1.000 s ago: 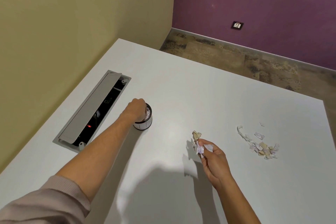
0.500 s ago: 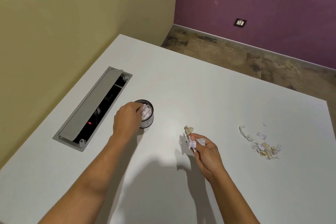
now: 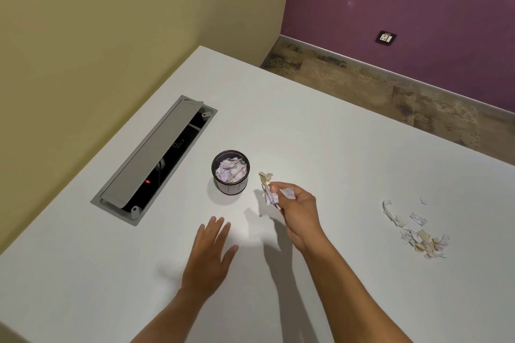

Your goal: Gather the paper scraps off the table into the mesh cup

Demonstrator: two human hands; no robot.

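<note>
paper scraps (image 3: 269,189) pinched in right hand (image 3: 299,209).

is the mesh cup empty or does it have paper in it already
Not empty: the upright mesh cup holds crumpled paper scraps up to about its rim.

This looks like an office or meeting room: a wide white laminate surface (image 3: 320,133) has a recessed grey metal cable box with a hinged flap (image 3: 156,159), and a purple wall carries a low black-framed socket (image 3: 385,37).
</note>
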